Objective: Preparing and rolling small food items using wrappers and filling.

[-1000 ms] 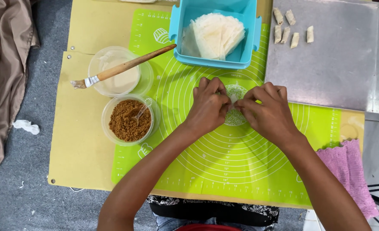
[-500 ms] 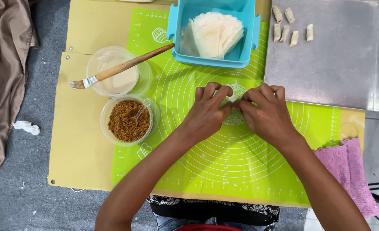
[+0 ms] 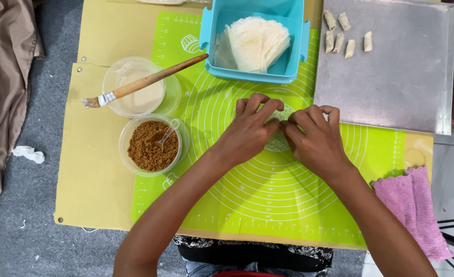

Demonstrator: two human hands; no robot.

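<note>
My left hand (image 3: 250, 128) and my right hand (image 3: 314, 138) meet over the middle of a green silicone baking mat (image 3: 268, 205). Their fingertips pinch a small thin wrapper (image 3: 279, 142) lying on the mat; most of it is hidden under the fingers. Just beyond the hands stands a blue plastic tub (image 3: 211, 31) holding a stack of pale thin wrappers (image 3: 252, 43).
Left of the hands stand a clear bowl of brown crumbly filling (image 3: 147, 149) with a small spoon, and a bowl of white paste (image 3: 134, 95) with a wooden brush (image 3: 145, 82) across it. A metal tray (image 3: 391, 87) at right carries several small rolls (image 3: 346, 37). A pink cloth (image 3: 417, 210) lies lower right.
Both hands have kept working at the same spot, the fingers curling closer over the wrapper. Nothing else on the table has moved.
</note>
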